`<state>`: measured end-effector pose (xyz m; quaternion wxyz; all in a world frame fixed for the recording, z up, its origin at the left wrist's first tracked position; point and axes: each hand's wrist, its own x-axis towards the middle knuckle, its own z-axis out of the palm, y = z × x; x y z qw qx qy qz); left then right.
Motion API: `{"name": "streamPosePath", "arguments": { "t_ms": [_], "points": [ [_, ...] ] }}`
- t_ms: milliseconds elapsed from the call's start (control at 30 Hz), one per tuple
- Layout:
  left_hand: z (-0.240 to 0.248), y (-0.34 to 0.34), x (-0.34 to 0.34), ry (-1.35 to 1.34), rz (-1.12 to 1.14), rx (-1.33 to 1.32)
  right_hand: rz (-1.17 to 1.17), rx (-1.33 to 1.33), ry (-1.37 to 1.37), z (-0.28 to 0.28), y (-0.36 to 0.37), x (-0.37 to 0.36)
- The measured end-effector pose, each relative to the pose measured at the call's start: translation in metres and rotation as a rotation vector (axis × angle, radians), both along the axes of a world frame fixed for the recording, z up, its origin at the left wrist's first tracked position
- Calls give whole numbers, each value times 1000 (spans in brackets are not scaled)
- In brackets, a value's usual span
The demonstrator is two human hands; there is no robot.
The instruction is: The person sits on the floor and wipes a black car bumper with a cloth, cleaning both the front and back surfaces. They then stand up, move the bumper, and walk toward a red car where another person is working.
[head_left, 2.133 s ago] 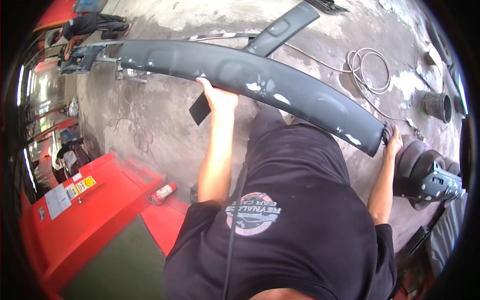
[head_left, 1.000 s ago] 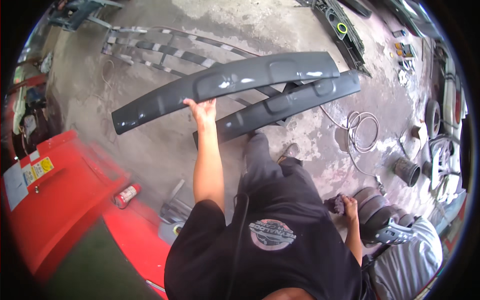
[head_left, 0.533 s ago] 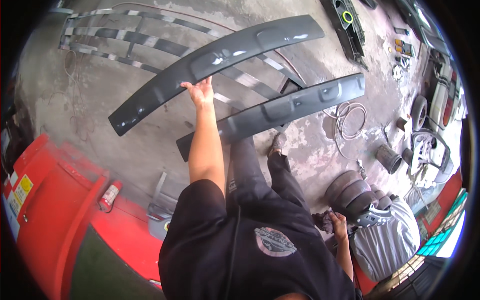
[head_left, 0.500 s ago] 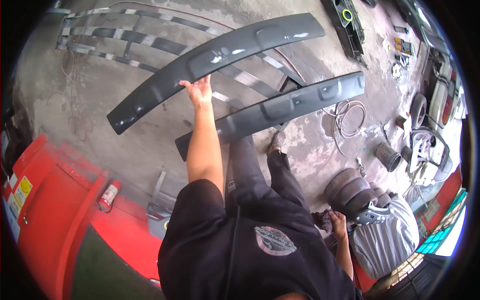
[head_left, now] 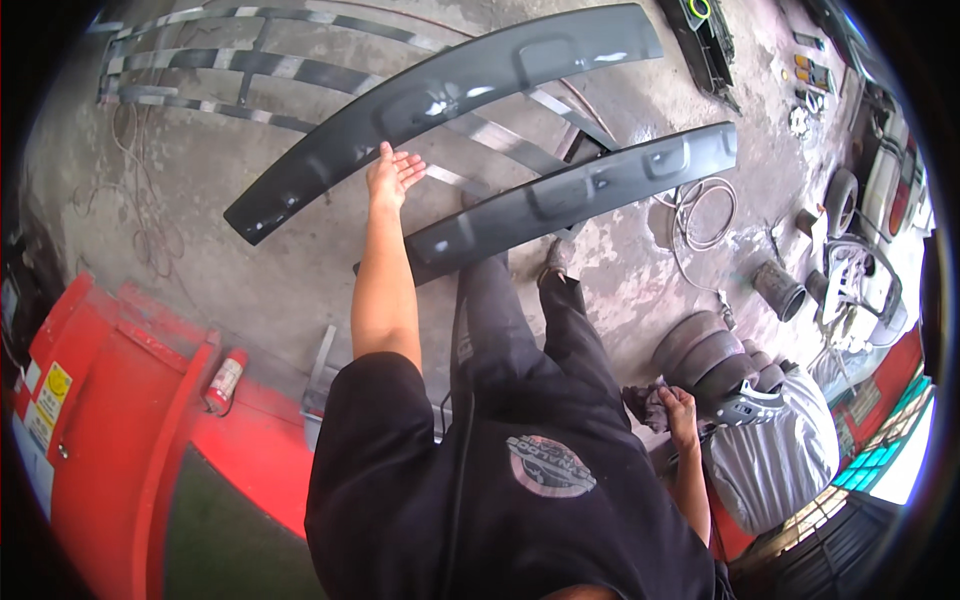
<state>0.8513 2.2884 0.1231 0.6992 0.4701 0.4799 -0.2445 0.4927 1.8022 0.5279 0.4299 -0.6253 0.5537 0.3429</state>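
My left hand (head_left: 393,175) is raised in front of me and grips the lower edge of a long curved grey panel (head_left: 450,95), which it holds up slantwise over the floor. A second, similar grey panel (head_left: 590,190) lies just beyond my legs, under and to the right of the first. My right hand (head_left: 680,412) hangs at my side and is closed on a dark rag (head_left: 645,400). Behind both panels a grey metal frame (head_left: 250,70) with several bars lies on the concrete.
A red machine (head_left: 90,410) stands at my left with a small red fire extinguisher (head_left: 225,378) beside it. To my right are stacked black round parts (head_left: 705,350), a grey cover (head_left: 775,455), a coiled white cable (head_left: 700,210) and a short pipe (head_left: 775,290).
Two seconds ago both hands carried the panel; my right hand has let go and dropped to my side. The panel now rests in my left hand alone, tilted up at the right.
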Motion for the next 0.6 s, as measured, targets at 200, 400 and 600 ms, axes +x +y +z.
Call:
{"name": "streamPosePath", "arguments": {
  "t_ms": [200, 400, 600],
  "points": [
    [26, -37, 18, -182, -260, 482, -51, 33, -26, -9, 20, -5],
    [35, -149, -18, -533, -1187, 496, -1, 6, 29, -7, 29, -7],
    [11, -201, -61, -386, -1331, 429, -76, -12, -20, -2, 46, -4]
  ]
}}
